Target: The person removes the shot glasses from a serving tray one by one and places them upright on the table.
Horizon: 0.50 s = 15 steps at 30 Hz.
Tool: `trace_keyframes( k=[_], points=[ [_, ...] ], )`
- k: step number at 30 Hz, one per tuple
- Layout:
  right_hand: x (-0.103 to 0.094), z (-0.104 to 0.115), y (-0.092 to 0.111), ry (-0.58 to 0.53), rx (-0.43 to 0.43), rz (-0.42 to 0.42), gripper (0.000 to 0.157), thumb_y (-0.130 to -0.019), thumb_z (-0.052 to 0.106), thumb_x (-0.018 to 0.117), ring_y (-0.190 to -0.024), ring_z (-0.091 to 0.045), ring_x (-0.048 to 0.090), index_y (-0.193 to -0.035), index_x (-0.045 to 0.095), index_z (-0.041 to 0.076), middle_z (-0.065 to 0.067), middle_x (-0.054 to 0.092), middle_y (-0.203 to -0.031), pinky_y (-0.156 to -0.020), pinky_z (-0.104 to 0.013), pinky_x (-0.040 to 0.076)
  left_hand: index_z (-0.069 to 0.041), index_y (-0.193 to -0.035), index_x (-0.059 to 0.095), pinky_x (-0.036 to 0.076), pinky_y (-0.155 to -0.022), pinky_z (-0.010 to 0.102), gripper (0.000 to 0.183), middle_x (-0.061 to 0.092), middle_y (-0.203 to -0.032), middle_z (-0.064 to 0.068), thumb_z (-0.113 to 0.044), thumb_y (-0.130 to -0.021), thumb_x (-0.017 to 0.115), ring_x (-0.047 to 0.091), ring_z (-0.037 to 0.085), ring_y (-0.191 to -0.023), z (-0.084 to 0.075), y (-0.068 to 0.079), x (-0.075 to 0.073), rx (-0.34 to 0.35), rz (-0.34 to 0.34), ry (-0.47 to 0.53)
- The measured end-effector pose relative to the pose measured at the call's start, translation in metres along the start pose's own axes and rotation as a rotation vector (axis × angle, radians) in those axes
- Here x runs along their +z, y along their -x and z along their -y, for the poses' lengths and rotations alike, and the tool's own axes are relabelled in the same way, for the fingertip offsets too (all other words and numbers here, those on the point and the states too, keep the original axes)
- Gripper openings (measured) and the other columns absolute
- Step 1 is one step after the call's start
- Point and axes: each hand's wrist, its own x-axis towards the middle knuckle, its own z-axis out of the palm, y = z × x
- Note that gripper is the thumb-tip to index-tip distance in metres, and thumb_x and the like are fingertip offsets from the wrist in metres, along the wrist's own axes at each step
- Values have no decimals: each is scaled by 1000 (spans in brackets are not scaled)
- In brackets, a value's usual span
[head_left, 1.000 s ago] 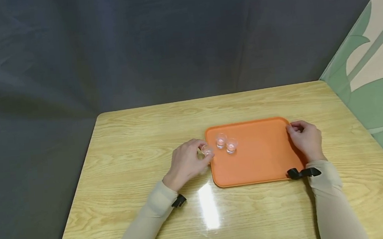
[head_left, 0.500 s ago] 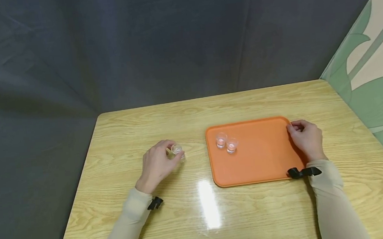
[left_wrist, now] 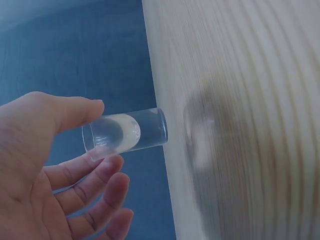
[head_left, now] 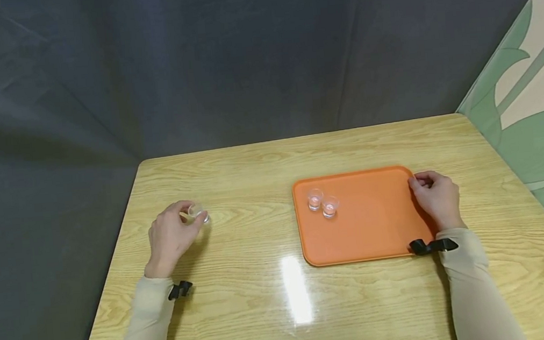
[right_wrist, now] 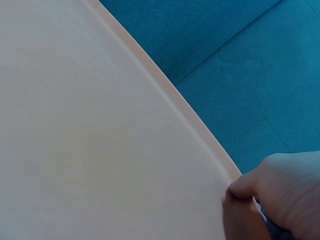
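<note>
Between thumb and fingertips, my left hand (head_left: 173, 235) pinches a clear shot glass (left_wrist: 132, 132) by its rim end. In the left wrist view its base is close over the wooden table (left_wrist: 250, 100), where a shadow and reflection show. My right hand (head_left: 437, 199) grips the right rim of an orange tray (head_left: 369, 231), thumb on the inner side; its other fingers are partly hidden behind the rim. Two more clear shot glasses, one at the back (head_left: 314, 201) and one slightly nearer (head_left: 330, 208), stand upright side by side at the tray's left end.
A dark cloth (head_left: 253, 63) hangs behind the table's far edge and along its left side. At the right is a green and cream patterned surface (head_left: 541, 141). Bare wooden tabletop (head_left: 249, 247) lies between the left hand and the tray.
My left hand has carried the shot glass leftward, from the tray's left rim out over the left part of the table. The right hand, tray and other two glasses have stayed put.
</note>
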Motion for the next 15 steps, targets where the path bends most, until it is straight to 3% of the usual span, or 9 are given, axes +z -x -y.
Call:
trace_keyframes(
  k=[6, 15],
  points=[
    [-1, 0, 0, -3, 7, 7, 46, -107, 36, 58, -81, -15, 56, -125, 72, -4, -19, 72, -109, -64, -15, 40, -6, -130, 74, 47, -56, 33, 48, 77, -114, 18, -42, -98, 75, 73, 31, -84, 22, 2, -12, -65, -15, -30],
    [0, 1, 0, 2, 26, 14, 46, -108, 37, 58, -84, -18, 57, -126, 72, -4, -19, 71, -109, -65, -17, 41, -5, -133, 72, 45, -53, 32, 51, 76, -117, 21, -43, -100, 73, 73, 34, -84, 40, 4, -21, -121, -10, -47]
  ],
)
